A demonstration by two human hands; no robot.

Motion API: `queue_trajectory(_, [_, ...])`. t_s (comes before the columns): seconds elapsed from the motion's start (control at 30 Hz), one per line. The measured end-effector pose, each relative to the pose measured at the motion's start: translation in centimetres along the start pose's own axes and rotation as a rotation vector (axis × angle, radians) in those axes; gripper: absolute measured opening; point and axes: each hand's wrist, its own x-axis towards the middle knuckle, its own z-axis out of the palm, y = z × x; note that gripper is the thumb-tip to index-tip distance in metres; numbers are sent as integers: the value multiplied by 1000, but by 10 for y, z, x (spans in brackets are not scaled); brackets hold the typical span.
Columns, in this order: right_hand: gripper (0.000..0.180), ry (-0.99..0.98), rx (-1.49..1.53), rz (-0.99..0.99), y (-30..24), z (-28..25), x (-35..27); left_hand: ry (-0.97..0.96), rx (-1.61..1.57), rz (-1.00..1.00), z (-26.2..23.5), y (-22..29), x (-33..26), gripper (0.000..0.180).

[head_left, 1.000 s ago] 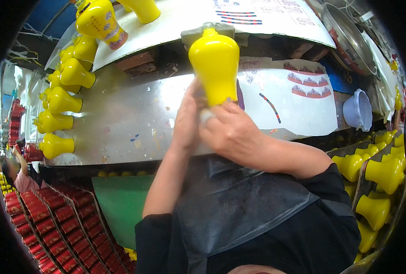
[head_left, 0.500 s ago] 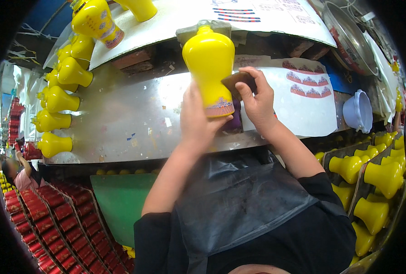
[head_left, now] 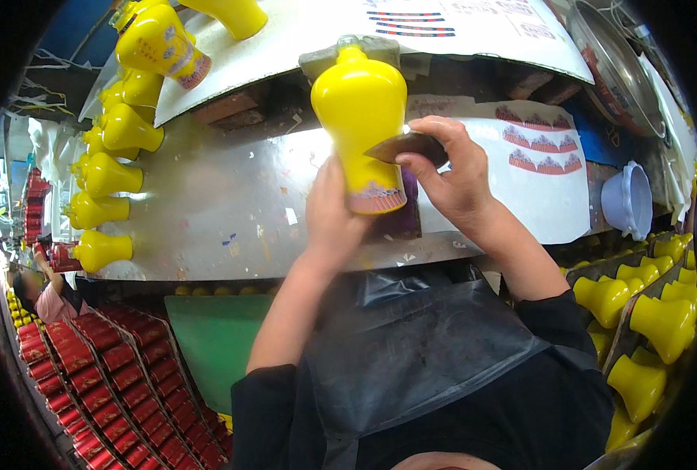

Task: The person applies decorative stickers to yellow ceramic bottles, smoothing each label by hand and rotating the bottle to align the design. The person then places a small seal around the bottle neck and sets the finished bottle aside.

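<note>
My left hand (head_left: 333,205) is wrapped round the near, narrow part of the yellow bottle (head_left: 359,102), its fingers partly hidden behind it; the neck points away from me, beside a grey pad (head_left: 315,64). My right hand (head_left: 456,164) pinches a dark, flat scraper (head_left: 411,146) between thumb and fingers, its pointed end across the bottle's waist (whether it really touches, I can't tell from above).

That point worries me most: tilted too steeply, it could scratch the glossy yellow. The patterned band (head_left: 377,197) sits round the foot, just beside my left hand. If it is loose or damp, which I can't see, a hard push from the scraper or a stray left finger could wrinkle, shift or tear it. A slick surface might also let the bottle twist in my left hand, or slide off toward the desk (head_left: 215,188) beneath. Beyond my right hand, the printed strips (head_left: 543,141) could get smudged if my knuckles swing wide.
</note>
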Motion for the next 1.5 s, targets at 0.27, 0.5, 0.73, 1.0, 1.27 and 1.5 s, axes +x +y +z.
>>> queue_trajectory(0.27, [34, -340, -296, -201, -42, -9, 26, 46, -40, -14, -9, 12, 4, 85])
queue_trajectory(0.5, [37, -352, -292, -189, -45, -17, 39, -95, -298, -193, -17, 25, 8, 108])
queue_trajectory(0.73, [33, -161, -232, -73, -21, -16, 16, -3, -593, -232, -6, 12, 49, 84])
queue_trajectory(1.0, [23, 99, -113, 564, 73, -112, 52, 14, -934, -394, 1, 10, 53, 82])
queue_trajectory(1.27, [23, -115, -990, 448, 148, -156, 122, -10, -961, -367, 4, -3, 50, 78])
queue_trajectory(1.5, [23, -364, -1093, 425, 146, -176, 100, -18, -968, -350, 2, -1, 47, 84])
